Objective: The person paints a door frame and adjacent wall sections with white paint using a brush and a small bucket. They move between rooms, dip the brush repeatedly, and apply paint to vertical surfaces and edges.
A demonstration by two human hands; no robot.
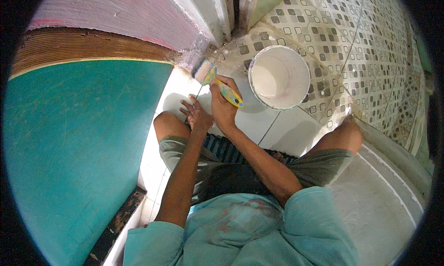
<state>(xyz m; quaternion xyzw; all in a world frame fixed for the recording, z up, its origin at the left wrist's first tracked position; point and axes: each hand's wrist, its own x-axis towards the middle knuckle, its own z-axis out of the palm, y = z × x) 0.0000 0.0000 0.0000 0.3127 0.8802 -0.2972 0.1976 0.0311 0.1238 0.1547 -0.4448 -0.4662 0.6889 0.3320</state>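
My right hand grips a paintbrush with a yellow, paint-stained handle. The brush's pale, paint-loaded bristles touch or nearly touch the bottom corner of the pinkish-white painted wall. Just left of it, my left hand has its fingers spread low over the white tiles and holds nothing. Whether it rests on the floor I cannot tell. To the right of the brush stands a white bucket with pale paint inside.
A teal panel fills the left side, below a ribbed brown strip. Patterned tiles cover the floor at far right, with a raised pale ledge nearer. My bent knees flank the white floor tiles.
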